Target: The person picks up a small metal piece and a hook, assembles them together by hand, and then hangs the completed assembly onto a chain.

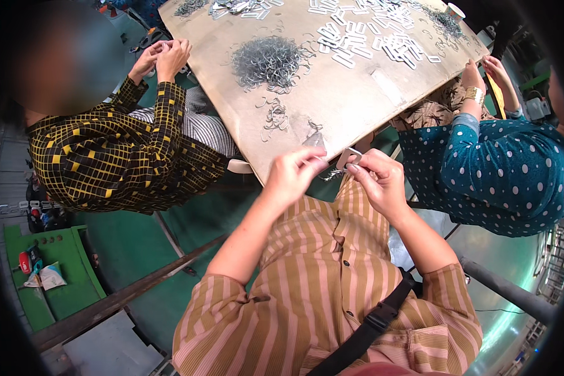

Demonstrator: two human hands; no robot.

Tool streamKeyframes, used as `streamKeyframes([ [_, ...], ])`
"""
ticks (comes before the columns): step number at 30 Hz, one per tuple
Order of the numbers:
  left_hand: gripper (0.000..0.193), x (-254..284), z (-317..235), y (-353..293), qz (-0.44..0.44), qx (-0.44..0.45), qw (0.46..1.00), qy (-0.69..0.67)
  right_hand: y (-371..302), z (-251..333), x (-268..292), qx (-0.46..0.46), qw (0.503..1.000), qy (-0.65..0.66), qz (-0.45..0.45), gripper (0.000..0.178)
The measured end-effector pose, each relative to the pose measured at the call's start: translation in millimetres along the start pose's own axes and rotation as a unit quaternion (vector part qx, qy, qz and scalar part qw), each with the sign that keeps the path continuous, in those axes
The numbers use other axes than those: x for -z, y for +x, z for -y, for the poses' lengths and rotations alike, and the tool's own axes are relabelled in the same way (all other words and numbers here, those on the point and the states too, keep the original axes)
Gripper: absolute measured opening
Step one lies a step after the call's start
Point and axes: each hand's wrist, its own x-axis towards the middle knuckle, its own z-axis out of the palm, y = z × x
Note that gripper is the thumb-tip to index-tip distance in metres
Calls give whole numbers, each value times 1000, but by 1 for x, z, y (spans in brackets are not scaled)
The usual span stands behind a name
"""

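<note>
At the near corner of the table, my right hand (383,182) pinches a small pale rectangular buckle frame (349,156) between thumb and fingers. Thin metal wire pieces (334,175) show just below it. My left hand (292,175) is close by on the left, thumb and fingertips pressed together; whatever they hold is too small to make out. Just beyond my fingertips, a small grey pointed piece (314,136) lies on the tabletop. A loose cluster of curved wire pieces (274,119) is spread a little farther off.
On the table (332,100) lie a large heap of curved wire pieces (268,61) and many pale rectangular frames (351,44). A co-worker in a checked black-and-yellow top (106,156) sits left; another in a dotted teal top (507,169) sits right. A small cup (455,11) stands at the far right.
</note>
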Motion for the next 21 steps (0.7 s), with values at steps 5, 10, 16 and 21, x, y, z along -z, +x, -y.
streamKeyframes([
  [5, 11, 33, 50, 56, -196, -204, 837, 468, -6, -7, -6, 52, 998, -24, -10, 13],
  [10, 12, 24, 44, 76, -135, -124, 756, 629, -12, -7, -3, 45, 997, -62, 14, 11],
  [16, 10, 21, 35, 95, -40, -113, 740, 662, -15, -17, 6, 54, 996, -62, -13, 11],
  [21, 14, 36, 30, 75, -75, -129, 813, 563, -16, -14, 8, 49, 998, -34, 3, 12],
])
